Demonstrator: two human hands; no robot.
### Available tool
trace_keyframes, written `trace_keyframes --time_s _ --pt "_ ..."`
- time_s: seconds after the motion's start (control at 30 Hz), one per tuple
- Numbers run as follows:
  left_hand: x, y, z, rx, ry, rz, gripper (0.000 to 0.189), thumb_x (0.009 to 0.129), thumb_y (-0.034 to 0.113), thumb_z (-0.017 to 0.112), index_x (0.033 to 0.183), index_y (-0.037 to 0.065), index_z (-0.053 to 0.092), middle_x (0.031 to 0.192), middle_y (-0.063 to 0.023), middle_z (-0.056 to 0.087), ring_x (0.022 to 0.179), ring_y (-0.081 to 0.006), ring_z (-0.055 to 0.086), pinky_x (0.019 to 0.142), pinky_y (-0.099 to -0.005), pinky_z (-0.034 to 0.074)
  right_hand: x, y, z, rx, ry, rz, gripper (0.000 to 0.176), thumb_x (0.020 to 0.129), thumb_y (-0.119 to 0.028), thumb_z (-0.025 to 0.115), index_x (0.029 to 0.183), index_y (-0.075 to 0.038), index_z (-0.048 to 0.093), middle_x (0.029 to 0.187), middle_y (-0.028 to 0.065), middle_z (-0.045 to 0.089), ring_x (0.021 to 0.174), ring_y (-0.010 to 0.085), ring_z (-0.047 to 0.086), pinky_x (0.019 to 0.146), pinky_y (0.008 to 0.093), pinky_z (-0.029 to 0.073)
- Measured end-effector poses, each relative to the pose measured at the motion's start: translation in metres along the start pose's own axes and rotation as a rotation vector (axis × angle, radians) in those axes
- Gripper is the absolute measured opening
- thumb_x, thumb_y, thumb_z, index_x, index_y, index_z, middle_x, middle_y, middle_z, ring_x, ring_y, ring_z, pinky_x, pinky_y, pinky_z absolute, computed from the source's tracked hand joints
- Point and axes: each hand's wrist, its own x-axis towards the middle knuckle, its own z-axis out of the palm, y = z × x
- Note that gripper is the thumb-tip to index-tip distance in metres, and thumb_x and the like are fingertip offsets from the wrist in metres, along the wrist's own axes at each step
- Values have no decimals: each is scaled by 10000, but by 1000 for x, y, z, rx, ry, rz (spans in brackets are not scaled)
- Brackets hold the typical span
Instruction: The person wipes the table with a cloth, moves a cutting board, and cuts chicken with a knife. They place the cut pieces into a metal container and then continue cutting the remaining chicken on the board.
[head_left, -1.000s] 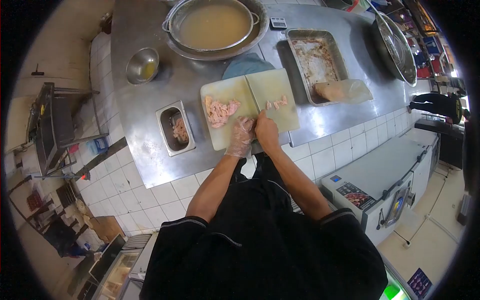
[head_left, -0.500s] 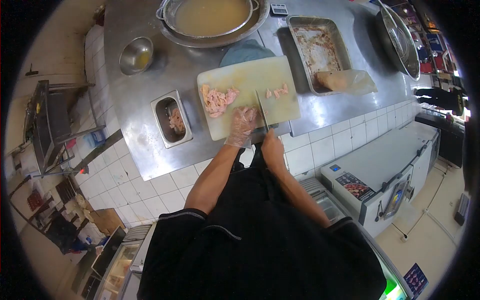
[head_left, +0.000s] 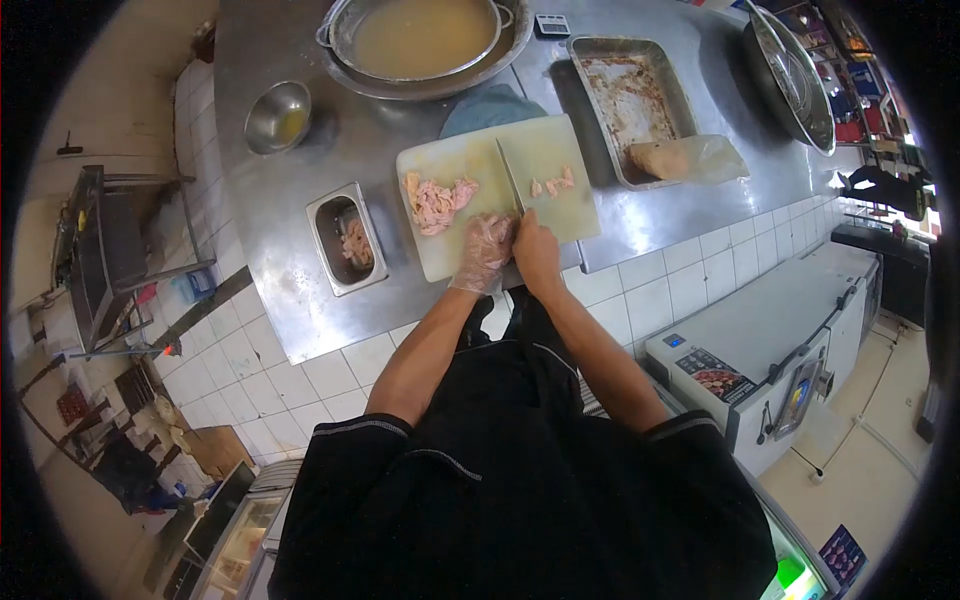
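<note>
On the white cutting board (head_left: 455, 160), my left hand (head_left: 486, 250) wears a clear plastic glove and rests with curled fingers; what lies under them is hidden. My right hand (head_left: 537, 252), bare, grips the handle of a knife (head_left: 509, 175). The long blade lies over the board, pointing away from me, just right of the gloved fingers. A pile of pale pink raw meat pieces (head_left: 436, 204) sits at the board's left. Several small cut pieces (head_left: 553, 184) lie right of the blade. More meat (head_left: 355, 244) is inside a steel container (head_left: 376, 268) left of the board.
Behind the board are a folded blue-grey cloth (head_left: 492, 108) and a large pot of cloudy liquid (head_left: 425, 40). A small steel bowl (head_left: 279, 118) stands back left. To the right, a stained metal tray (head_left: 684, 110) holds a plastic-wrapped bundle (head_left: 690, 160). A chest freezer (head_left: 765, 320) stands further right.
My right hand and the knife have moved away from me, further over the board, and the hand is now beside my left. My left hand has stayed nearly in place.
</note>
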Motion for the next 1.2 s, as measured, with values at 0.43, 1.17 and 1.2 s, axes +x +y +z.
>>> trace_keyframes --time_s 0.43,1.17,1.2 --pt "-8 -1 5 169 100 109 132 848 139 709 975 104 702 874 -85 666 810 -333 621 738 -485 486 -43 26 -17 3 82 31 140 995 -119 517 1050 9 526 726 315 651 734 530 657 651 621 511" --pt "-11 4 8 93 18 -65 61 894 133 668 926 83 679 865 -147 645 807 -387 613 724 -507 475 -19 9 1 -32 89 -11 195 960 -78 542 1125 20 512 761 307 669 768 510 678 654 591 530" --pt "-10 -2 14 161 38 -24 49 896 112 663 932 79 666 875 -140 644 832 -380 616 737 -504 471 -25 11 -1 -34 61 2 192 962 -81 539 1125 17 513 763 308 670 765 514 676 655 595 529"
